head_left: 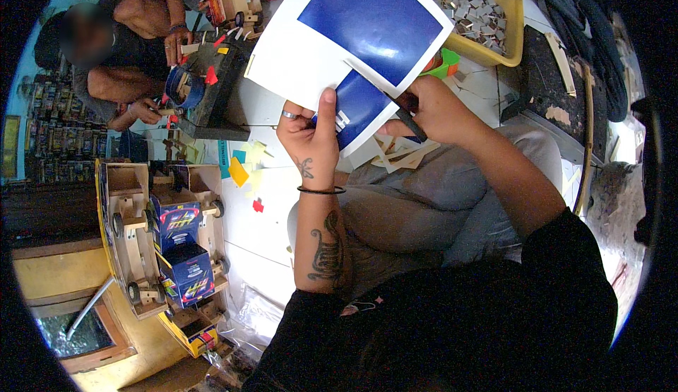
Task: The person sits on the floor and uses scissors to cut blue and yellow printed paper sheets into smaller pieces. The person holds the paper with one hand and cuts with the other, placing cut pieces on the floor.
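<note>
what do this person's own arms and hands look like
Black fabric sleeves leave both forearms bare. The left hand wears a silver metal ring; a thin black band circles that wrist, between a small dark tattoo and a larger curling dark tattoo. The right hand shows no jewellery.

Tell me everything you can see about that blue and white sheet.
The glossy white sheet with dark blue rectangular panels, seemingly paper, is held up in front, slightly bowed and partly cut between panels. The left hand grips its lower part, thumb on top; the right hand, holding black scissors, is at its right side.
</note>
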